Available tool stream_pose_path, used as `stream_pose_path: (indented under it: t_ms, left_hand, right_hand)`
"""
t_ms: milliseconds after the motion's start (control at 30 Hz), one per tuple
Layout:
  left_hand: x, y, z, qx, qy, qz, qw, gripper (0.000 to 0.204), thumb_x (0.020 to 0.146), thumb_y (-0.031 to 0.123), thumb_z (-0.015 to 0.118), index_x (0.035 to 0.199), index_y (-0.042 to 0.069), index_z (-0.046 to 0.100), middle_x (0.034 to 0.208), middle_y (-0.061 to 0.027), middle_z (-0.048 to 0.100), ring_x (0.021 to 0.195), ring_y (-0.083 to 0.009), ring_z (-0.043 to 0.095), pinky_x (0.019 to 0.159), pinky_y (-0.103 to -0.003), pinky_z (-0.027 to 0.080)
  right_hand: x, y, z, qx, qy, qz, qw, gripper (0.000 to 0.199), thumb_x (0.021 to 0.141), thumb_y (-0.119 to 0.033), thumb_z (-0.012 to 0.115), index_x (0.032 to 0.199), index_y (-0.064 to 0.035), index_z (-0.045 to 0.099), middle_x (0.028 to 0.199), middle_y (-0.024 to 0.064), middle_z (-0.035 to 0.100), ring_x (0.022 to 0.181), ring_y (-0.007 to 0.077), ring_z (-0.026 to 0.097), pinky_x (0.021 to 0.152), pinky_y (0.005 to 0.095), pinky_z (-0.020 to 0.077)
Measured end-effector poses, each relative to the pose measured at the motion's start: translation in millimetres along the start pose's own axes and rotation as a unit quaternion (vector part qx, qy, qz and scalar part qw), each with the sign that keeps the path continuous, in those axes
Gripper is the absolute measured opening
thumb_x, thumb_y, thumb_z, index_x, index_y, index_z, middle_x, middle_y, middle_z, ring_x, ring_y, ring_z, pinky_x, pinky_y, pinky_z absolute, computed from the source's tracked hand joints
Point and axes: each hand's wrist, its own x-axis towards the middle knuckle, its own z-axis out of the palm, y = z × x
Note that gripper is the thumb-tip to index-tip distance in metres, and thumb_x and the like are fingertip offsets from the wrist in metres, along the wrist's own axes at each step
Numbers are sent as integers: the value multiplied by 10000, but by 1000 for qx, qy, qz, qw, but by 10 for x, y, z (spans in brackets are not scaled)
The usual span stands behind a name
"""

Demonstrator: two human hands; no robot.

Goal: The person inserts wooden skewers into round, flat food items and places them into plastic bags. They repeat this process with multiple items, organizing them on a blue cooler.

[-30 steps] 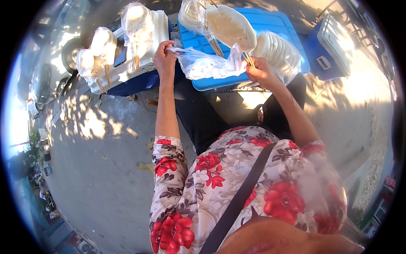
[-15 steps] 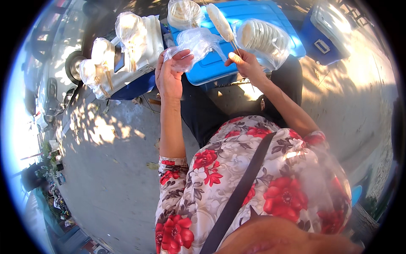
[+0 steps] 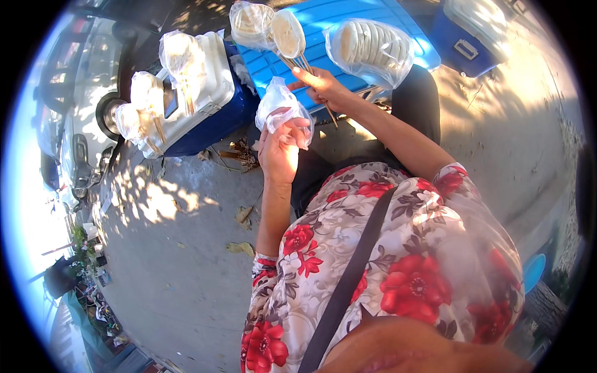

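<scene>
the flat round food [image 3: 288, 34] on its thin sticks [image 3: 304, 63] stood at a slant, its disc end pointing away from the wearer and a little to the left. its long axis ran from the disc down and to the right, with a stick end showing below the right hand [image 3: 326, 90], toward the wearer's lap. the disc was just beyond that hand, and the right hand's fingers were closed around the sticks, the index finger reaching out to the left. the left hand [image 3: 280, 149] was lower and nearer the body, palm up, its bent fingers gripping a thin clear plastic bag [image 3: 272, 99]; whether the fingers were inside the bag or behind it could not be told. the two hands were near each other but apart.

the food looked pale and thin, with a whitish rim around a tan face. it overlapped the edge of a bagged bundle [image 3: 250, 25] of similar rounds to its left, so it was hard to tell which of the crowded sticks belonged to which. below these lay a bright blue lid [image 3: 311, 15], and to the right on it sat a clear-wrapped row of pale rounds [image 3: 376, 53], standing on edge.
</scene>
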Motion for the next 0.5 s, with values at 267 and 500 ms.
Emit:
stream_pose_path:
  t_ms: [267,500]
  left_hand:
    - [-124,-119,-36,-51,-47,7,998,333,910,204,404,1158,7,506,939,-222,637,394,-110,397,564,-271,427]
    - [-53,51,-286,-50,-55,93,993,411,884,238,473,1228,14,487,1269,-222,515,356,-44,339,545,-244,425]
  right_hand:
    - [143,384,-24,-74,-10,-74,994,343,886,-434,570,848,-99,508,773,0,609,557,18,391,434,190,283]
    - [-307,251,-250,13,-102,88,991,389,886,-481,538,839,-99,477,568,-60,339,439,23,273,366,223,174]
